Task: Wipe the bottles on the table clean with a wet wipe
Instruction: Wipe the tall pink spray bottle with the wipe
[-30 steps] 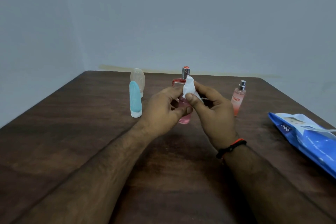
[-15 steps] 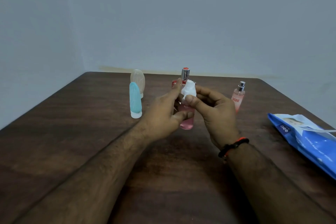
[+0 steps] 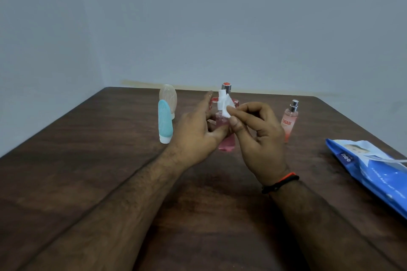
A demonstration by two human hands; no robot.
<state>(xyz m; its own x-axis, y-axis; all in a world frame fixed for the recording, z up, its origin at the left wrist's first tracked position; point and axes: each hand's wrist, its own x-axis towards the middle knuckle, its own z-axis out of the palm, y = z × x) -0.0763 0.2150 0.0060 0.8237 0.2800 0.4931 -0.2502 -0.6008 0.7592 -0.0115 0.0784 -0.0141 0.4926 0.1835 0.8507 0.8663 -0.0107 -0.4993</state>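
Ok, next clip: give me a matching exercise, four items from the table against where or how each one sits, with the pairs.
Things:
1. blue tube
2. wet wipe
3. wipes pack
4. pink spray bottle

States:
A. lying flat at the table's right edge
B. standing cap-down, left of the hands
C. held up by the left hand
D. pinched by the right hand against the bottle's white top

Pairs: 1-B, 2-D, 3-A, 4-C
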